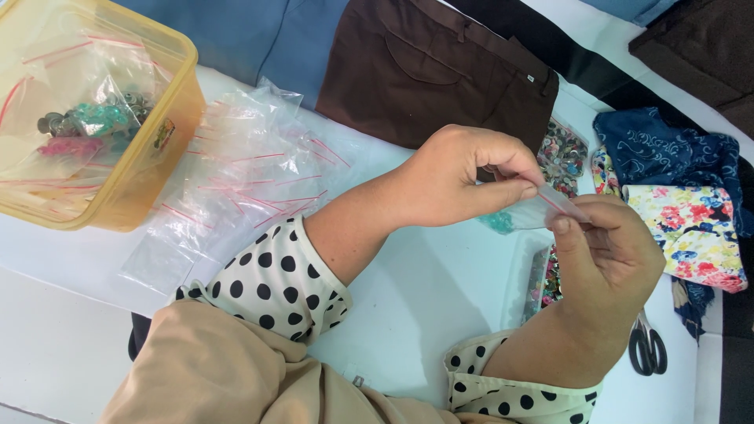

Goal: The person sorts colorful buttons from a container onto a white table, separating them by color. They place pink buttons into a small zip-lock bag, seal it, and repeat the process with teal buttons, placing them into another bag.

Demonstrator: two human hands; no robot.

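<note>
left hand [459,177]: centre frame, thumb and fingers pinched shut on the top edge of a small clear plastic zip bag with a red seal line [550,208]
right hand [609,255]: right of centre, thumb and forefinger closed on the same bag's other end
bag: held between both hands above the white table [428,290]; teal bits inside, blurred
upper left: yellow plastic tub [145,169] with bagged buttons
beside tub: loose pile of empty clear zip bags [243,177]
top centre: brown folded trousers [428,67]
lower right: black-handled scissors [646,348]
right edge: floral fabric roll [695,232]
</note>
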